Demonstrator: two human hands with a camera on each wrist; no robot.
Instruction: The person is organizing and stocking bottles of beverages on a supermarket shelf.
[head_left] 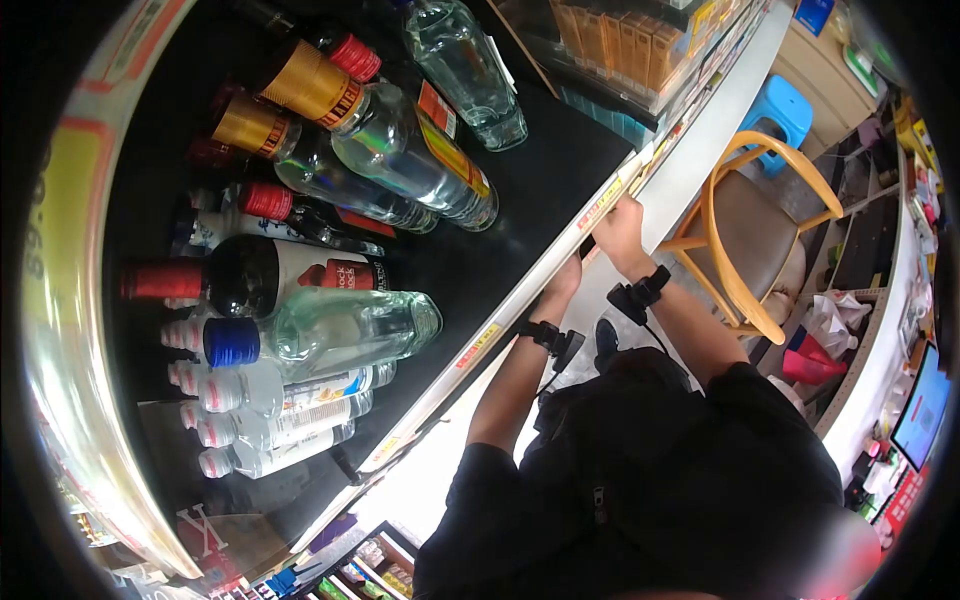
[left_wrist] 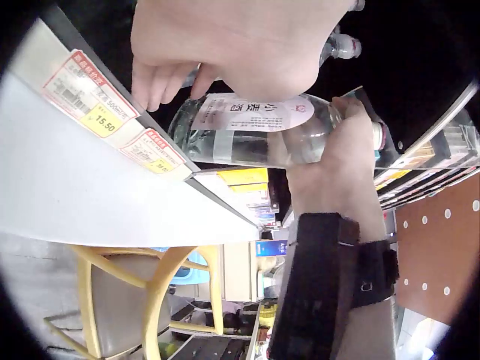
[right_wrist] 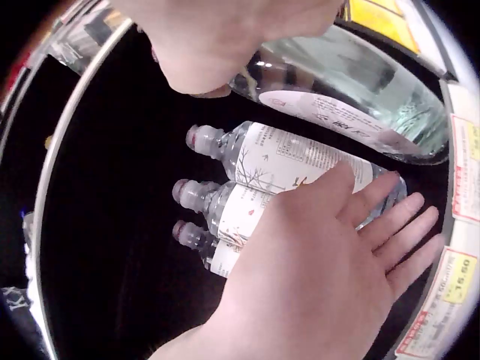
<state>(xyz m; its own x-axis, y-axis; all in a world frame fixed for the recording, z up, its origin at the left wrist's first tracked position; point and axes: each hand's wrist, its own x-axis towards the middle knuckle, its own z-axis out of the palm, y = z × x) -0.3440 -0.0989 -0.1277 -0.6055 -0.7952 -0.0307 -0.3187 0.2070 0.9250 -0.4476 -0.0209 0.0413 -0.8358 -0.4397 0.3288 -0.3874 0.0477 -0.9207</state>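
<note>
Both hands reach below the edge of the upper shelf. My right hand (head_left: 620, 230) grips a large clear glass liquor bottle (left_wrist: 251, 142) near its neck in the left wrist view; the bottle lies crosswise there, its pale oval label showing. In the right wrist view this bottle (right_wrist: 375, 94) slants across the top beside the right hand (right_wrist: 232, 45). My left hand (right_wrist: 307, 262) has its fingers straight and spread, overlapping a row of small clear bottles (right_wrist: 266, 157) with white labels. From its own wrist, the left hand (left_wrist: 232, 52) appears close above the large bottle's base.
Price tags (left_wrist: 94, 94) line the shelf edge. On the upper shelf (head_left: 530, 220) stand several liquor bottles, including a green-tinted one (head_left: 350, 325) with a blue cap and a dark wine bottle (head_left: 250, 275). A wooden chair (head_left: 750, 220) and a blue stool (head_left: 780, 108) stand to the right.
</note>
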